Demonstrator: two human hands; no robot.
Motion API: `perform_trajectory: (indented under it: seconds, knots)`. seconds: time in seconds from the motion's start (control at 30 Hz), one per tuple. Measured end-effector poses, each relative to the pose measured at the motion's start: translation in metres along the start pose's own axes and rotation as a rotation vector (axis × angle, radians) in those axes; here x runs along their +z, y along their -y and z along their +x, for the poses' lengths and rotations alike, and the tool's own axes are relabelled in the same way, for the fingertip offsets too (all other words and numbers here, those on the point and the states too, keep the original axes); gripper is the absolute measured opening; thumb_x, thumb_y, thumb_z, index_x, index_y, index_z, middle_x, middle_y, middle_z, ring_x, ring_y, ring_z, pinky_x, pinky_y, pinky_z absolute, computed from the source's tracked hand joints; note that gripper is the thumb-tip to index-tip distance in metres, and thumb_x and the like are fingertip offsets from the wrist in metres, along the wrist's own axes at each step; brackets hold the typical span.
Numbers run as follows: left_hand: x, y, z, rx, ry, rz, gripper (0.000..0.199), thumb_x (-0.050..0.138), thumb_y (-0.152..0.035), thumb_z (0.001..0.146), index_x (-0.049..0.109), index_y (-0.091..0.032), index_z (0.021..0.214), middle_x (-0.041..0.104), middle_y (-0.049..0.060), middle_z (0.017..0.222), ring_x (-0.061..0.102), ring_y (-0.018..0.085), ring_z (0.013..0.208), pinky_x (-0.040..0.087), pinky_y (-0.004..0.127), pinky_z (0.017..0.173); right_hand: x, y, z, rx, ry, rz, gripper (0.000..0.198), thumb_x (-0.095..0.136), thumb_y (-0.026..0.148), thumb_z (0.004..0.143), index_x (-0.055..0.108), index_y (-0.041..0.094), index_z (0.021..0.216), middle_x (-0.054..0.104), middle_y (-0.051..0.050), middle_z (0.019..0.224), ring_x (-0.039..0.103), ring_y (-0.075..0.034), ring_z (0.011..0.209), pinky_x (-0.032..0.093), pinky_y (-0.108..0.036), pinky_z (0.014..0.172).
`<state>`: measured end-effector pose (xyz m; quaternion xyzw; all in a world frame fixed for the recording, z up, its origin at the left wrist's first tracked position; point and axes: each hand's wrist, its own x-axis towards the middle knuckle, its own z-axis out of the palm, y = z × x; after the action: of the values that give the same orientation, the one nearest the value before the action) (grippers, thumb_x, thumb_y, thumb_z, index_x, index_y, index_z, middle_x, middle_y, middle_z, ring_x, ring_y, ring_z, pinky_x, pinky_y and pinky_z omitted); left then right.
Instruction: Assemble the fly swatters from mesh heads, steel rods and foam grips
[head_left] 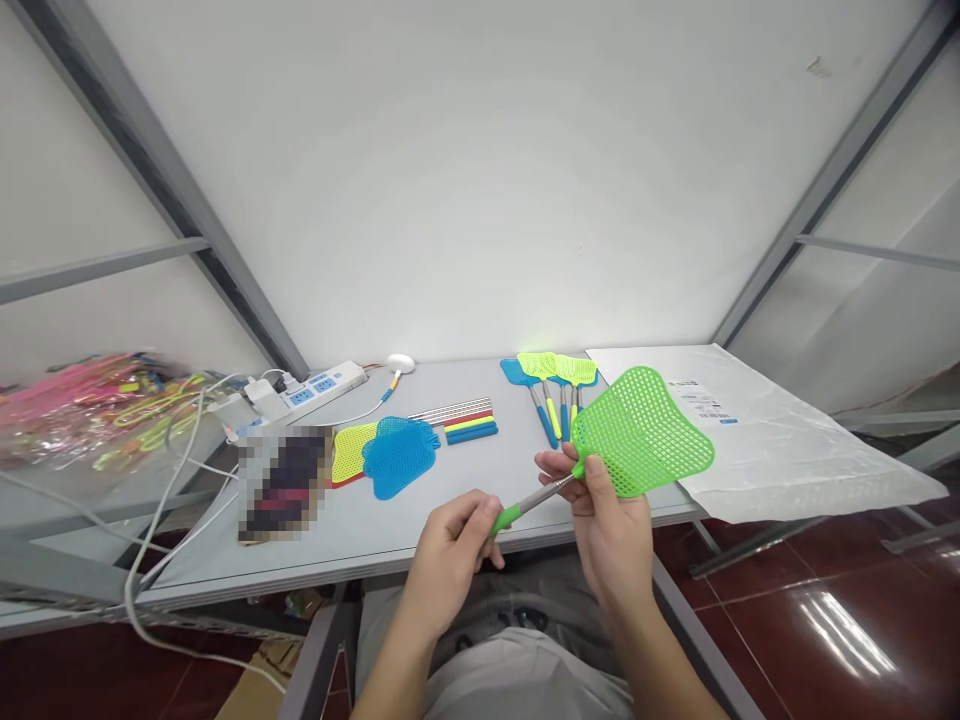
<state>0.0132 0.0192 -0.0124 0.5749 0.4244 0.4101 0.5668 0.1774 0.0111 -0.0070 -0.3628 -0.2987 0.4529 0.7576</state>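
Between my two hands is a green fly swatter [649,435], tilted with its perforated head up to the right. My left hand [455,550] is closed around its green grip at the lower end. My right hand [607,510] pinches the neck, where the metal rod meets the head. Behind it on the table lie several fly swatters [556,366] with blue and yellow heads and grips. Left of these are loose blue swatter heads [401,458] over a yellow swatter head [351,450], metal rods [457,408], and coloured grips [471,430] in blue, yellow and red.
A white power strip [322,388] with plugs and cables stands at the back left. A white plastic mailer bag [757,440] covers the table's right end. Bagged colourful items [105,410] sit at far left. A blurred dark object [286,485] lies near the front left edge.
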Motion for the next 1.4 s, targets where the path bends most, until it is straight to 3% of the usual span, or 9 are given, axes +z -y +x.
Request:
perform_trajectory:
  seconds: [0.13, 0.27, 0.37, 0.47, 0.67, 0.87, 1.07, 1.23, 1.4]
  knots:
    - [0.007, 0.006, 0.003, -0.192, 0.253, -0.174, 0.039, 0.050, -0.052, 0.093, 0.054, -0.018, 0.075, 0.029, -0.008, 0.054, 0.026, 0.008, 0.047, 0.031, 0.020, 0.046, -0.014, 0.008, 0.012, 0.020, 0.220, -0.179, 0.030, 0.064, 0.040, 0.088, 0.068, 0.016, 0.106, 0.074, -0.011, 0.102, 0.072, -0.024, 0.090, 0.056, -0.043, 0.085]
    - [0.028, 0.018, 0.005, -0.303, 0.362, -0.528, 0.036, 0.047, -0.055, 0.093, 0.048, -0.020, 0.083, 0.024, -0.010, 0.058, 0.013, 0.006, 0.044, 0.028, 0.019, 0.041, -0.022, 0.015, 0.018, 0.048, 0.456, -0.365, 0.025, 0.060, 0.040, 0.091, 0.065, 0.018, 0.100, 0.074, -0.008, 0.094, 0.070, -0.021, 0.087, 0.054, -0.035, 0.081]
    - [0.037, 0.022, 0.006, -0.308, 0.392, -0.535, 0.033, 0.048, -0.053, 0.094, 0.049, -0.020, 0.088, 0.032, -0.009, 0.062, 0.019, 0.005, 0.043, 0.034, 0.020, 0.046, -0.025, 0.011, 0.021, 0.004, 0.402, -0.473, 0.025, 0.061, 0.042, 0.089, 0.062, 0.017, 0.086, 0.070, -0.004, 0.076, 0.066, -0.017, 0.071, 0.051, -0.029, 0.070]
    - [0.037, 0.022, 0.005, -0.241, 0.384, -0.353, 0.031, 0.052, -0.049, 0.094, 0.052, -0.018, 0.092, 0.041, -0.007, 0.066, 0.035, 0.006, 0.049, 0.039, 0.021, 0.056, -0.027, 0.004, 0.024, 0.000, 0.341, -0.595, 0.030, 0.064, 0.044, 0.086, 0.054, 0.019, 0.073, 0.061, 0.002, 0.061, 0.059, -0.014, 0.058, 0.046, -0.025, 0.059]
    - [0.037, 0.021, 0.007, -0.157, 0.396, -0.182, 0.039, 0.043, -0.052, 0.096, 0.054, -0.015, 0.098, 0.059, 0.000, 0.066, 0.055, 0.012, 0.052, 0.042, 0.025, 0.057, -0.017, -0.002, 0.018, -0.070, 0.291, -0.855, 0.032, 0.054, 0.046, 0.091, 0.054, 0.020, 0.073, 0.056, 0.003, 0.061, 0.053, -0.014, 0.057, 0.038, -0.024, 0.055]
    - [0.031, 0.021, 0.010, -0.066, 0.214, -0.088, 0.043, 0.047, -0.047, 0.096, 0.053, -0.015, 0.123, 0.067, 0.006, 0.079, 0.060, 0.016, 0.061, 0.047, 0.027, 0.062, 0.001, -0.010, 0.002, -0.052, 0.399, -0.992, 0.025, 0.053, 0.042, 0.092, 0.056, 0.022, 0.078, 0.063, 0.001, 0.069, 0.057, -0.016, 0.063, 0.040, -0.025, 0.061]
    - [0.014, 0.016, 0.007, -0.048, 0.230, -0.031, 0.034, 0.055, -0.042, 0.093, 0.062, -0.020, 0.118, 0.070, 0.008, 0.107, 0.064, 0.019, 0.090, 0.049, 0.030, 0.087, -0.015, -0.009, 0.022, -0.134, 0.278, -1.091, 0.034, 0.045, 0.046, 0.095, 0.061, 0.020, 0.080, 0.061, 0.000, 0.067, 0.053, -0.015, 0.061, 0.037, -0.024, 0.058]
    - [-0.023, 0.024, 0.015, 0.036, -0.083, 0.054, 0.029, 0.052, -0.044, 0.093, 0.066, -0.020, 0.098, 0.070, 0.004, 0.091, 0.063, 0.017, 0.079, 0.049, 0.027, 0.079, -0.038, 0.003, 0.074, -0.123, 0.179, -1.599, 0.041, 0.033, 0.044, 0.099, 0.062, 0.021, 0.081, 0.065, -0.003, 0.069, 0.054, -0.016, 0.060, 0.035, -0.025, 0.057]
    - [-0.056, 0.036, 0.022, 0.092, -0.510, 0.060, 0.029, 0.057, -0.047, 0.087, 0.066, -0.020, 0.089, 0.065, 0.001, 0.075, 0.059, 0.016, 0.071, 0.047, 0.025, 0.073, -0.038, -0.008, 0.130, -0.084, 0.088, -1.806, 0.039, 0.035, 0.035, 0.097, 0.064, 0.019, 0.077, 0.066, -0.009, 0.069, 0.058, -0.020, 0.064, 0.029, -0.028, 0.056]
